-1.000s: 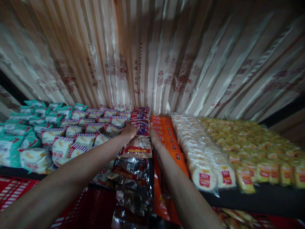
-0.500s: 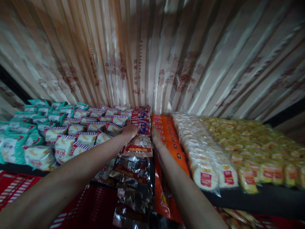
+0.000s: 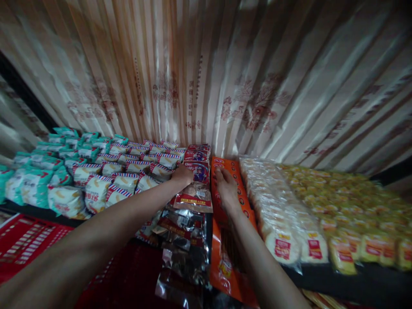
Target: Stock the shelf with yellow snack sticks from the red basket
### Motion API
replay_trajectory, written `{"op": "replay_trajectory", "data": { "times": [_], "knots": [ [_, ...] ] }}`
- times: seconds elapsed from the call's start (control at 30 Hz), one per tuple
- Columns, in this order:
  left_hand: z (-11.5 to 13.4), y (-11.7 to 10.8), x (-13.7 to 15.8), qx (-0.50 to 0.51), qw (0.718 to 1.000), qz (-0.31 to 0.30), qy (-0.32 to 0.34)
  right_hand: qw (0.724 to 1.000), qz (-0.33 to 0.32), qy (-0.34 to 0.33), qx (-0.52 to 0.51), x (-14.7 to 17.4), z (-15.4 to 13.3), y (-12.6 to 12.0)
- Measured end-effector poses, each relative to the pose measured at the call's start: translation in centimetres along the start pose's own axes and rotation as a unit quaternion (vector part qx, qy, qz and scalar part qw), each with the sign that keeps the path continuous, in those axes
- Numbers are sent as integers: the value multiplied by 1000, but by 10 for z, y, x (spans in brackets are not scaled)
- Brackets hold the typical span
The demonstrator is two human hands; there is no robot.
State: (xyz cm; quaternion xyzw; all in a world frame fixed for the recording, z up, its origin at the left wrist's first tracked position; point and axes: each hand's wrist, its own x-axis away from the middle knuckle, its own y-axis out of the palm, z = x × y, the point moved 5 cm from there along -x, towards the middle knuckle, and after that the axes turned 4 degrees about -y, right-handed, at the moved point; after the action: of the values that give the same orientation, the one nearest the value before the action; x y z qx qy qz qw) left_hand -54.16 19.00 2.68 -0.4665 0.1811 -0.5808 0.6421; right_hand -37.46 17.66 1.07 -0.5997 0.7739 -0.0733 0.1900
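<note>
My left hand [image 3: 183, 177] is curled at the left edge of a dark red and purple snack packet [image 3: 198, 170], its fingers closed on that side. This packet belongs to an overlapping row, with brown and silvery foil packets [image 3: 183, 225] nearer me. My right hand [image 3: 226, 185] is over the neighbouring row of orange packets [image 3: 230, 257], just right of the purple one. Its fingers are loosely bent and apart, with nothing visible in them; whether they touch the orange wrapping I cannot tell.
Striped white packets [image 3: 125, 182] and teal packets [image 3: 38, 184] fill the left. Clear-wrapped round pale cakes [image 3: 280, 240] and yellow packets [image 3: 343, 253] stand right, along the dark shelf edge [image 3: 360, 285]. A printed, pleated curtain [image 3: 206, 77] hangs behind. A red basket [image 3: 32, 240] is below left.
My right hand has come away from the purple packet's right side and lies farther right over the orange row. My left hand stays at the packet. The view has shifted slightly left.
</note>
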Motion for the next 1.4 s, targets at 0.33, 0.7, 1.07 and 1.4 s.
{"op": "replay_trajectory", "data": {
  "times": [0.33, 0.7, 1.07, 1.4],
  "knots": [
    [2, -3, 4, 22, 998, 50, -17, 992, -108, -11, 64, 29, -20, 3],
    [15, -9, 24, -21, 983, 136, 125, 991, -109, -12, 76, 25, -19, 6],
    [-3, -10, 118, -91, 886, 156, 427, 987, -105, -50, 114, 36, -31, 6],
    [-57, 0, 173, -41, 898, 151, 412, 984, -113, -65, 125, 54, -29, 11]
  ]
}}
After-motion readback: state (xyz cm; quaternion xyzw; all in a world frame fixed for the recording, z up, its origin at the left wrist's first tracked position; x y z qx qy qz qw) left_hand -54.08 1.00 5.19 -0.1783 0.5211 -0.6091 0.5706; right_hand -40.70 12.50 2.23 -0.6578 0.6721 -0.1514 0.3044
